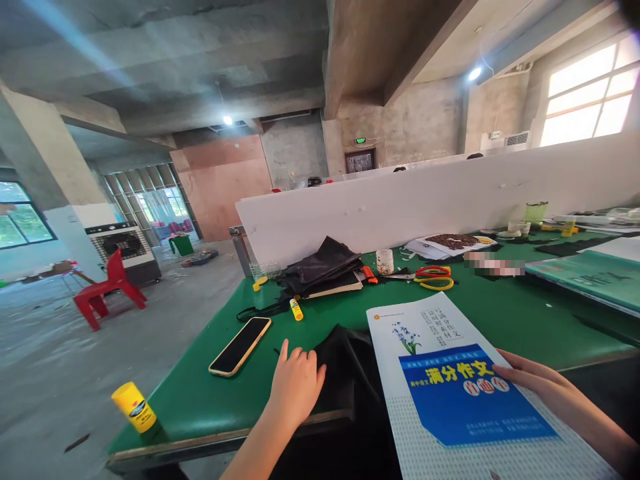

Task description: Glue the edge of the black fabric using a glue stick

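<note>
My right hand (537,383) grips the right edge of a white-and-blue paperback book (465,393), with fingers over its cover. The book is tilted up at the table's near edge. Palm down, my left hand (299,380) rests by a piece of black fabric (345,367) with its fingers bent and apart, holding nothing visible. To its left lies a phone (240,347) with a dark screen and a pale yellow case. A small yellow glue stick (296,309) lies beyond it. The black fabric runs down over the edge, partly hidden by the book.
A larger yellow glue bottle (134,407) stands at the green table's (190,393) left corner. Farther back are folded black fabric (325,267), red-and-yellow scissors (433,277), a white jar (385,262) and a teal book (590,280). A white partition (380,220) borders the far side.
</note>
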